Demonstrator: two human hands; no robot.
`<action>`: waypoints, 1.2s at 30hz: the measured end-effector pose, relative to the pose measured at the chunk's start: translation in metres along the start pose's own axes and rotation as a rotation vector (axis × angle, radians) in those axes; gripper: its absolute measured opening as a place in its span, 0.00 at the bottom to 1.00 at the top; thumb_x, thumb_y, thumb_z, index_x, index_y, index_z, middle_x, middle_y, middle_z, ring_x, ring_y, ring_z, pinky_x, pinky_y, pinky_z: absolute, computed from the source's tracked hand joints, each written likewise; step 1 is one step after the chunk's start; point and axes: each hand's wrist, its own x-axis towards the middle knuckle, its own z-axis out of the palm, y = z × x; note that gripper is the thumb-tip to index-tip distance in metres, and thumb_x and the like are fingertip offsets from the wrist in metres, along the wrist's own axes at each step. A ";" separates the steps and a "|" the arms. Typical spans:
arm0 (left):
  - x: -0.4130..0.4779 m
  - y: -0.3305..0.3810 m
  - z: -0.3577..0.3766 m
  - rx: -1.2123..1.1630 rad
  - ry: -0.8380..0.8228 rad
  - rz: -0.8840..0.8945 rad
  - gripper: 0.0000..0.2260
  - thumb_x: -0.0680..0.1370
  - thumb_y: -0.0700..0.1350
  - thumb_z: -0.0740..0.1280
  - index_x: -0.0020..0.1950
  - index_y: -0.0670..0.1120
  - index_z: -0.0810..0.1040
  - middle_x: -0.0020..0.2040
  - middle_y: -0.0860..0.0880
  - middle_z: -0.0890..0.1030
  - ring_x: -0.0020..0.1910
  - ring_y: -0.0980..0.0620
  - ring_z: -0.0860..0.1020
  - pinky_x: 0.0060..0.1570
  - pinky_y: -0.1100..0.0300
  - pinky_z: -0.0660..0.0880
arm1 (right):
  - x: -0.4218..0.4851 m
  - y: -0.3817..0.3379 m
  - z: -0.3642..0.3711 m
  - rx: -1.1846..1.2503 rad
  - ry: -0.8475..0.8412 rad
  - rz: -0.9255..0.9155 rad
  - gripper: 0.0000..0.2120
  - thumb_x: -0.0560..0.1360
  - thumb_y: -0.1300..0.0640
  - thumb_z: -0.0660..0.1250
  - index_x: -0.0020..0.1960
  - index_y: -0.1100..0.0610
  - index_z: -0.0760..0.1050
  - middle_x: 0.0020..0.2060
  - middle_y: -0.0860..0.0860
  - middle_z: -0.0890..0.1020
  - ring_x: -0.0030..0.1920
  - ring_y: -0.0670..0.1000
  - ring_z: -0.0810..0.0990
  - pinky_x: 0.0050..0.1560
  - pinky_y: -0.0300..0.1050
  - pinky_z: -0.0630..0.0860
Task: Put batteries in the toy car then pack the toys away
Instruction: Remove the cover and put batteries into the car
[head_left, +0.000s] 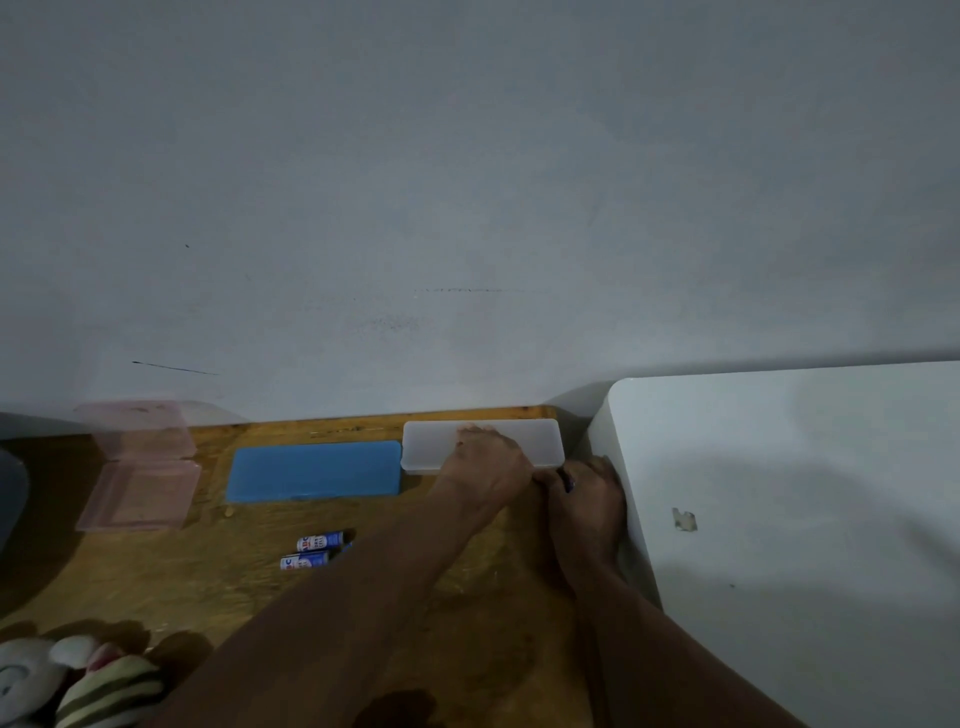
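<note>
Wooden worktop (467, 597) runs along a pale grey wall (467, 182), with a white cabinet (779, 493) butting against its right end. A small dark object (567, 480) with a blue tip, too hidden to name, sits at the far right corner. The right hand (587, 499) has its fingers curled around it, knuckles against the cabinet's side and forearm stretched forward. The left hand (485, 462) reaches across beside it, fingers bent down onto the lid of a frosted white case (540, 439); whether they grip it cannot be told. Touching that case on the left lies a blue case (314, 470). Two batteries (311, 552) lie side by side nearer the person. An open pink case (137, 467) stands further left, and a plush toy (57, 680) lies at the near left corner.
</note>
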 end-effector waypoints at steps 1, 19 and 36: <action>-0.002 -0.003 -0.001 -0.016 0.008 0.006 0.23 0.77 0.34 0.68 0.71 0.33 0.66 0.66 0.34 0.74 0.63 0.34 0.75 0.64 0.42 0.71 | -0.002 0.000 0.000 0.038 -0.028 0.040 0.16 0.77 0.46 0.64 0.60 0.53 0.70 0.58 0.52 0.76 0.58 0.53 0.74 0.66 0.52 0.70; 0.001 -0.078 0.007 -0.759 0.197 -0.164 0.13 0.82 0.40 0.60 0.64 0.47 0.77 0.60 0.46 0.80 0.56 0.45 0.78 0.51 0.55 0.72 | -0.031 -0.050 -0.022 -0.366 -0.007 -0.416 0.14 0.80 0.46 0.57 0.56 0.54 0.75 0.50 0.45 0.77 0.49 0.42 0.73 0.45 0.26 0.63; 0.023 -0.096 0.011 -1.052 0.154 -0.128 0.12 0.81 0.40 0.63 0.63 0.46 0.80 0.63 0.48 0.80 0.61 0.50 0.78 0.61 0.59 0.72 | 0.040 -0.066 0.021 -0.941 -0.285 -1.199 0.17 0.74 0.43 0.58 0.54 0.54 0.75 0.51 0.55 0.81 0.48 0.55 0.80 0.45 0.50 0.80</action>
